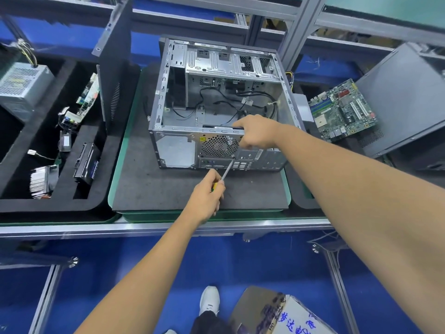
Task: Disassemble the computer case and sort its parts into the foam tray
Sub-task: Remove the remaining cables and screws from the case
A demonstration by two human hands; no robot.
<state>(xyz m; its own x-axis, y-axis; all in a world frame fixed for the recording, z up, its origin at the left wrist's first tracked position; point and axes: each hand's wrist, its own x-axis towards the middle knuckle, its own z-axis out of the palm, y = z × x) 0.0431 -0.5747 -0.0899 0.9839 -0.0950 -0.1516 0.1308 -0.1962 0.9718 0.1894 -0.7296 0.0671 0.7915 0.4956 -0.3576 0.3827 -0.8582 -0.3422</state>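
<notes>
Bare grey steel computer case (216, 104), side open, sits on dark mat, centre bench. Left hand (207, 191) grips yellow-handled screwdriver (225, 173), tip at lower-right screw of rear fan grille (219, 146). Right hand (256, 133) curls over case top rear edge, bracing.

Advice: keep shaft square to screw, push firmly, brace case against twist.

Black foam tray (57, 201), left: grey power supply (22, 89), finned heatsink (42, 180), black drive (86, 163), small boards. Green motherboard (342, 110) lies right.

Both forearms are bare from the edge of view to the wrist: no sleeves, no watch, no gloves. The left hand (206, 190) and right hand (255, 132) carry no rings that show. Below, a white sneaker (209, 300) with a pale sole shows, with dark trousers (209, 322) above it.
</notes>
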